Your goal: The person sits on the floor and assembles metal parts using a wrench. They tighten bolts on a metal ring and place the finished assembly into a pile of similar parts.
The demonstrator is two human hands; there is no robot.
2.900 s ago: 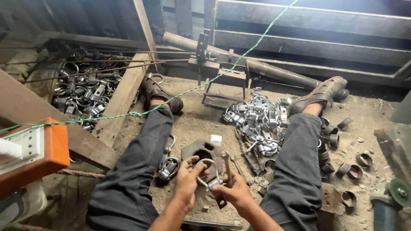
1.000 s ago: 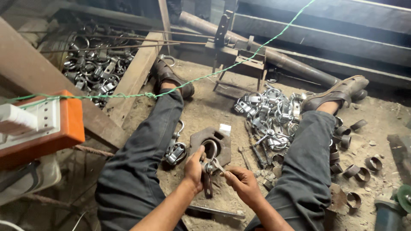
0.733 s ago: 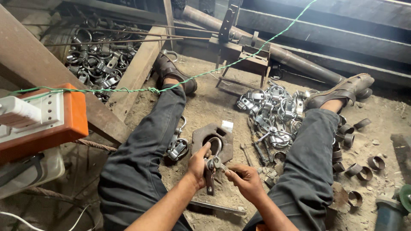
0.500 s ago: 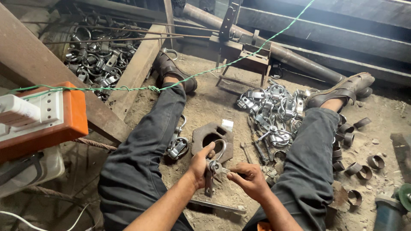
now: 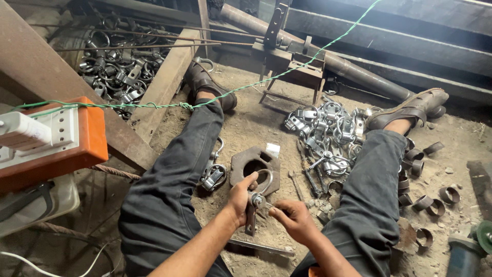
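At far left I see an orange box (image 5: 61,149) with a white socket block, and above it a heap of clamps (image 5: 115,72) in the upper left. Near lower centre my left hand (image 5: 240,199) is clenched around a metal clamp (image 5: 258,192), held upright just in front of a rusty plate (image 5: 254,165) on the dirt floor, while my right hand (image 5: 293,219) pinches at the clamp's bolt from the right. Further right lie a second pile of clamps (image 5: 325,136) between my legs and short rings (image 5: 430,202) at the right edge.

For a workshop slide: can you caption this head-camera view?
Seated on a dirt floor, left hand grips a metal clamp while right hand works its bolt, a clamp pile beside.
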